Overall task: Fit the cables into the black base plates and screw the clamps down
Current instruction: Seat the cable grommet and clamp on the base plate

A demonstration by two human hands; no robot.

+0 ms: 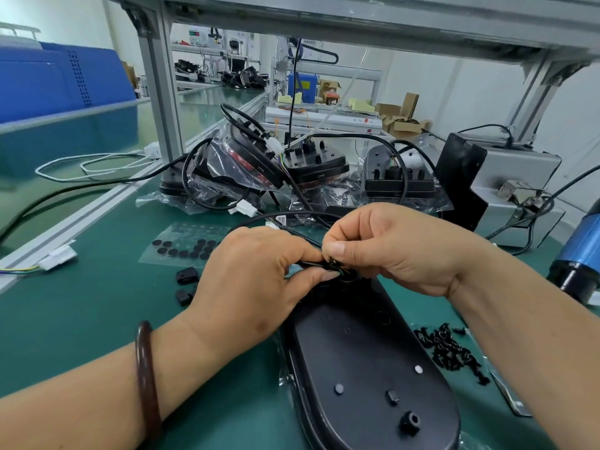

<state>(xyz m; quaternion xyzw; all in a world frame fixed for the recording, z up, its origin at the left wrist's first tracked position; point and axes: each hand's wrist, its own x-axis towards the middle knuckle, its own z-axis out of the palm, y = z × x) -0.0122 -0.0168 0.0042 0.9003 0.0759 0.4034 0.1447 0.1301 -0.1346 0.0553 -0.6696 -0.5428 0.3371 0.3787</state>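
Note:
A long black base plate (367,355) lies on the green mat in front of me, its far end under my hands. My left hand (250,284) pinches a black cable (276,217) between thumb and forefinger right at the plate's far end. My right hand (389,245) pinches the same cable end from the other side, fingertips almost touching the left ones. The spot where the cable meets the plate is mostly hidden by my fingers. Two black clamps (186,276) lie on the mat to the left. A pile of black screws (451,349) lies to the right.
A clear sheet of round black pads (191,246) lies beyond the clamps. Several bagged lamp units with cables (292,167) crowd the back of the bench. A grey machine (506,190) stands at the right, a blue cylinder tool (581,254) at the right edge, an aluminium rail (81,216) at the left.

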